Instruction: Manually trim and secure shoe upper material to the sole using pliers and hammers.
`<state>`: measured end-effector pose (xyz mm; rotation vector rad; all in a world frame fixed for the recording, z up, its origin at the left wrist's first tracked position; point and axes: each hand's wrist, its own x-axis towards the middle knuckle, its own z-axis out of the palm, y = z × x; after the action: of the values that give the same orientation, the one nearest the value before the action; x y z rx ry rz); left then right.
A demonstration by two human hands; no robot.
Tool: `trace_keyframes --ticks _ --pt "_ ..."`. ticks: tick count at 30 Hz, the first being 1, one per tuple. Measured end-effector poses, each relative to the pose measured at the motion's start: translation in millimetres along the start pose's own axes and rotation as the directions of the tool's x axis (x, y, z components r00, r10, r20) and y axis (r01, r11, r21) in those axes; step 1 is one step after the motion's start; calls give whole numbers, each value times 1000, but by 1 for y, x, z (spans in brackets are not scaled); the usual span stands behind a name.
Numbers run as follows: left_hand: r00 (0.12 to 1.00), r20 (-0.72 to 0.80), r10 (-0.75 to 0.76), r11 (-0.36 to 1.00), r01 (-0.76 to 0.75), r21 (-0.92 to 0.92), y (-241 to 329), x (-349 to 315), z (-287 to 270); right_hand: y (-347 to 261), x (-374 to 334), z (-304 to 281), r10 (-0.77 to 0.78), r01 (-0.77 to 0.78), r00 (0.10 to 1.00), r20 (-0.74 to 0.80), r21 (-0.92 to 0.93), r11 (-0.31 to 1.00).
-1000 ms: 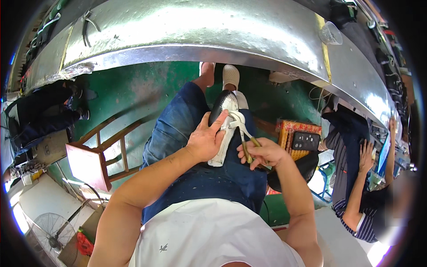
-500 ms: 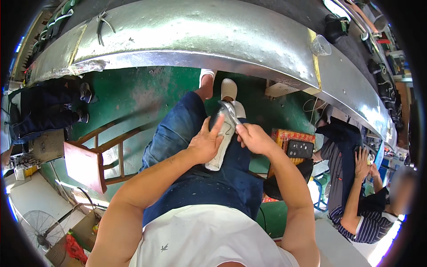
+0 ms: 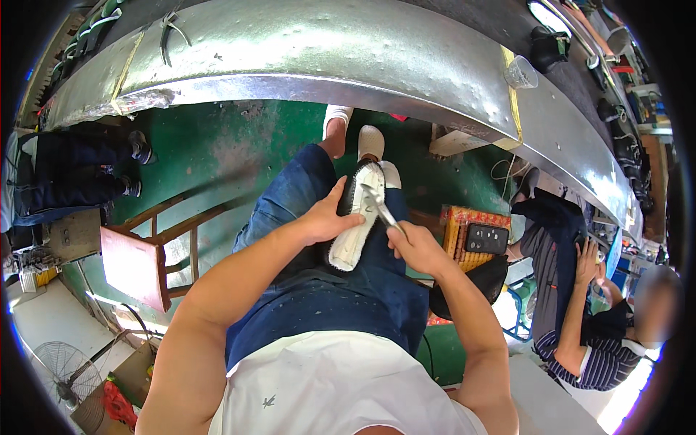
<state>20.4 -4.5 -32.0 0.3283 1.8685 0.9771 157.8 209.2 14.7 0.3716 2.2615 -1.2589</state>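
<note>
A black shoe upper (image 3: 349,194) on a last lies bottom up across my thighs, its pale underside (image 3: 351,243) facing me and its edge pleated around the toe. My left hand (image 3: 328,217) grips its left side, thumb pressed on the underside and fingers along the edge. In my closed right hand (image 3: 417,246) is the handle of silver metal pincers (image 3: 382,208). Their head lies over the middle of the underside; whether it touches cannot be made out. My palm hides the handle ends.
A metal-topped bench (image 3: 304,47) runs across the front, bearing another hand tool (image 3: 168,36) and a clear plastic cup (image 3: 520,74). A wooden stool (image 3: 134,264) stands left. At right are a black phone-like object (image 3: 487,239) on a woven seat and a seated co-worker (image 3: 594,348).
The pincers have come back from the toe edge to the middle of the underside. My left hand has shifted left off the shoe's top, its thumb now on the underside.
</note>
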Motion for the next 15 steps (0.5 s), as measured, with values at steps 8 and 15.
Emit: trace_keyframes --ticks 8,15 --pt "982 185 -28 949 85 -304 -6 22 -13 -1 -45 -3 -121 170 965 231 -204 964" --pt "990 129 -50 982 72 -176 -6 17 -9 -39 -34 7 -166 229 973 158 -693 683"
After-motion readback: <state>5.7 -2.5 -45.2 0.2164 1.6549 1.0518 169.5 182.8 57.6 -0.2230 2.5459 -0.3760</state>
